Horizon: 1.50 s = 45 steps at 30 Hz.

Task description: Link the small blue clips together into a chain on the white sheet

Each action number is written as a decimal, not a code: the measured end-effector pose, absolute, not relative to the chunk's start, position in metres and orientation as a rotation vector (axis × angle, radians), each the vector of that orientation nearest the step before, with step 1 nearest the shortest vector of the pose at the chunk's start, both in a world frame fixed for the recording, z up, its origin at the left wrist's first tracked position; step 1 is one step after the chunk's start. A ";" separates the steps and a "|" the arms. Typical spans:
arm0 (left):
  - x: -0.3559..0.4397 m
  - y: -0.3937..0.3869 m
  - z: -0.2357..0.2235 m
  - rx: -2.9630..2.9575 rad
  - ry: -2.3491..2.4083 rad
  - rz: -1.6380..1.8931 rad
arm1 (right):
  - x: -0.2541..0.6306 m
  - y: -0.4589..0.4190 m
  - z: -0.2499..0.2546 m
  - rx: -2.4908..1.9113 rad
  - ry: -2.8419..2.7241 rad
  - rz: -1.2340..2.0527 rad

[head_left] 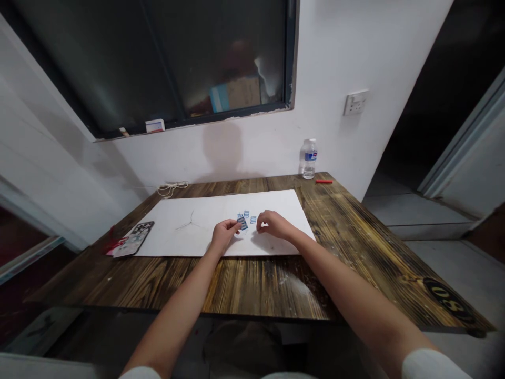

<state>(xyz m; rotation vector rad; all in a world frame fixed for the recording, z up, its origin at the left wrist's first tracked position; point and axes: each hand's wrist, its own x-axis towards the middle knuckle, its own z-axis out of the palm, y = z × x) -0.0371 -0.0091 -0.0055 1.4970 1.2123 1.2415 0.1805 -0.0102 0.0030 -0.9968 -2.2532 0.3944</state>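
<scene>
My left hand [226, 231] pinches a small dark card with pale bars [242, 223] between thumb and fingers, just above a white board [213, 208]. Beyond it, several small blue-and-white pieces [246, 214] lie on the board. Another such piece [253, 219] rests between my hands. To its right, my right hand [274, 225] is held low over the board with thumb and fingertips brought together. Whatever those fingertips may hold is hidden or too small to make out.
Thin dark strands [191, 221] lie on the board's left part. A patterned phone case [139, 238] overlaps its left end, beside red scissors-like handles [118, 243]. At the back are a white cable [171, 188], a water bottle [310, 159] and a red pen [324, 181] on the wooden table [165, 284].
</scene>
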 end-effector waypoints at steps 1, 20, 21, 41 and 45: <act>-0.037 -0.009 -0.006 1.502 1.212 1.237 | 0.180 -0.011 0.003 -0.955 -2.229 0.366; -0.035 -0.016 -0.001 1.517 1.183 1.098 | 0.169 -0.024 0.009 -0.727 -2.102 0.553; -0.035 -0.017 0.000 1.522 1.182 1.094 | 0.168 -0.024 0.009 -0.763 -2.084 0.550; -0.036 -0.020 -0.002 1.734 1.064 0.920 | 0.156 -0.014 -0.016 -0.861 -1.714 0.965; -0.036 -0.020 -0.001 1.748 1.047 0.888 | 0.155 -0.015 -0.016 -0.853 -1.744 0.965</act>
